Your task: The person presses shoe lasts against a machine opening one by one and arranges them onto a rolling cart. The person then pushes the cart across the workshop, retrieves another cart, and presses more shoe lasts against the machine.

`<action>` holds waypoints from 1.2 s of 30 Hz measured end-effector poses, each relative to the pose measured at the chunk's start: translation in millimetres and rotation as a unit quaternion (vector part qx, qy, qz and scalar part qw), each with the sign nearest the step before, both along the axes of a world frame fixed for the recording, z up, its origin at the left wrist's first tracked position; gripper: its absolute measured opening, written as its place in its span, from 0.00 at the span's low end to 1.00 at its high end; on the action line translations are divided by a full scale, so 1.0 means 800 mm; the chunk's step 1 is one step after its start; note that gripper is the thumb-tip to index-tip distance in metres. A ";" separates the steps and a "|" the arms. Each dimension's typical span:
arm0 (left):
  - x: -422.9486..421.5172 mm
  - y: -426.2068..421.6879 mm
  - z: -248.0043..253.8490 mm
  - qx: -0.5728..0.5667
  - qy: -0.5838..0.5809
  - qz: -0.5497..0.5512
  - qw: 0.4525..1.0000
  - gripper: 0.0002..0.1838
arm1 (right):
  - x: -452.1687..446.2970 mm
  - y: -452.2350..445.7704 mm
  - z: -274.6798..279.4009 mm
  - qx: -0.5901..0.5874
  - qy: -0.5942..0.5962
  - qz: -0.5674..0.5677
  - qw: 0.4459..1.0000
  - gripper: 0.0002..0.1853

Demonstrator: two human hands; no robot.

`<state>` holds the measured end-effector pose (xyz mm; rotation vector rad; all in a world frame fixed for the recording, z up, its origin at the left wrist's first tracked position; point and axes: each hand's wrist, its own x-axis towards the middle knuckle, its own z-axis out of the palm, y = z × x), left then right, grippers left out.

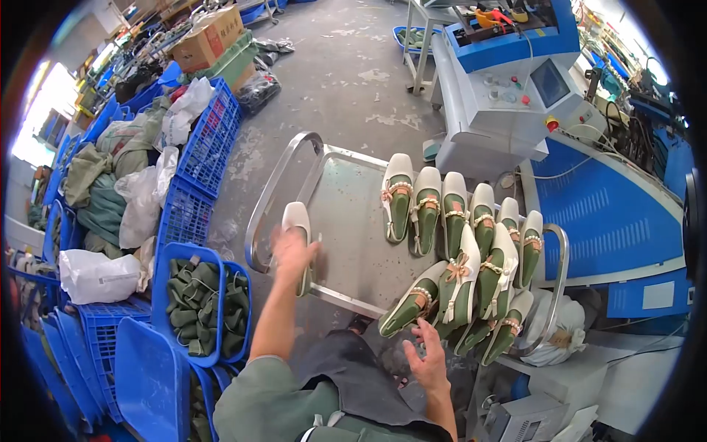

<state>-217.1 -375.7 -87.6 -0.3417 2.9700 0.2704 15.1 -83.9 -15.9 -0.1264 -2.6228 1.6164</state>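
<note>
My left hand (293, 253), slightly blurred, is closed over the middle of a white-toed green shoe (296, 216) at the left end of a metal cart (346, 199). The shoe's toe points away from me. My right hand (428, 359) is open with its fingers apart, just below the nearest shoes and holding nothing. Several matching shoes crowd the cart's right side, among them a front one (412, 302) tilted sideways. They have cream toes, green insoles and beaded straps; one (458, 272) lies over others.
Blue bins (188, 254) with dark green pieces stand to my left, beside blue crates (210, 140) and white bags (99, 276). A blue-and-white machine (508, 103) stands beyond the cart at right. Curved metal handles (258, 221) rise at the cart's ends.
</note>
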 end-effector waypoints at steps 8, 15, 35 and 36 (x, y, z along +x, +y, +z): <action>0.048 -0.039 0.010 0.617 -0.079 0.071 0.780 0.45 | -0.006 -0.011 -0.004 -0.093 -0.019 0.068 0.993 0.27; 0.162 0.174 0.137 0.737 -0.166 -0.189 0.627 0.54 | 0.016 0.032 -0.003 -0.482 -0.071 -0.010 0.873 0.40; 0.683 0.846 -0.071 0.516 -0.203 -0.760 0.340 0.26 | 0.520 0.248 -0.178 -0.201 0.187 -0.786 0.554 0.39; 0.688 0.851 -0.077 0.497 -0.210 -0.786 0.301 0.24 | 0.530 0.251 -0.198 -0.158 0.171 -0.789 0.568 0.39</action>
